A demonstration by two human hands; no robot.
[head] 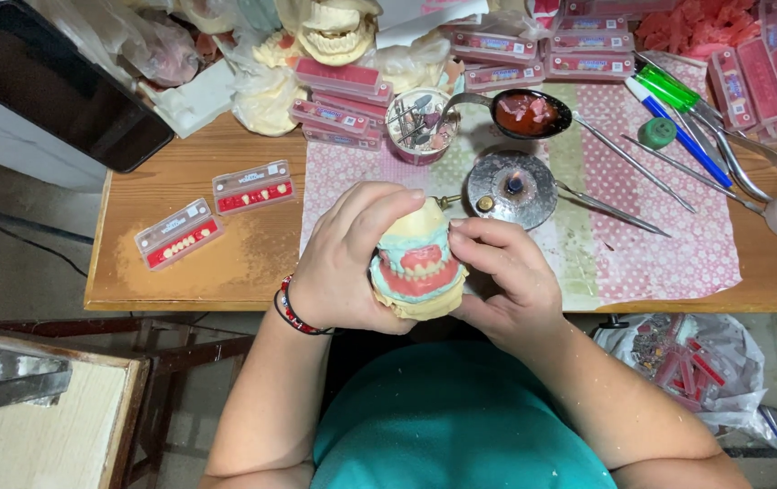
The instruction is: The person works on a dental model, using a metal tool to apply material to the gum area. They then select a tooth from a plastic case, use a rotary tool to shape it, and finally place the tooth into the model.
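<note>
Both hands grip a plaster denture model (pixel 417 267) with pink wax gums, held over the near tabletop (pixel 252 263) edge. Left hand (pixel 345 263) wraps its left side, fingers over the top; right hand (pixel 506 272) closes on its right side. Just behind: lit spirit burner (pixel 511 187), spoon (pixel 524 113) of pink wax, metal instruments (pixel 628 161). Two tooth cards (pixel 216 210) lie to the left.

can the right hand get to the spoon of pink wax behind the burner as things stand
Probably not at once: the right hand is gripping the dental model, and the lit burner sits between it and the spoon.
</note>
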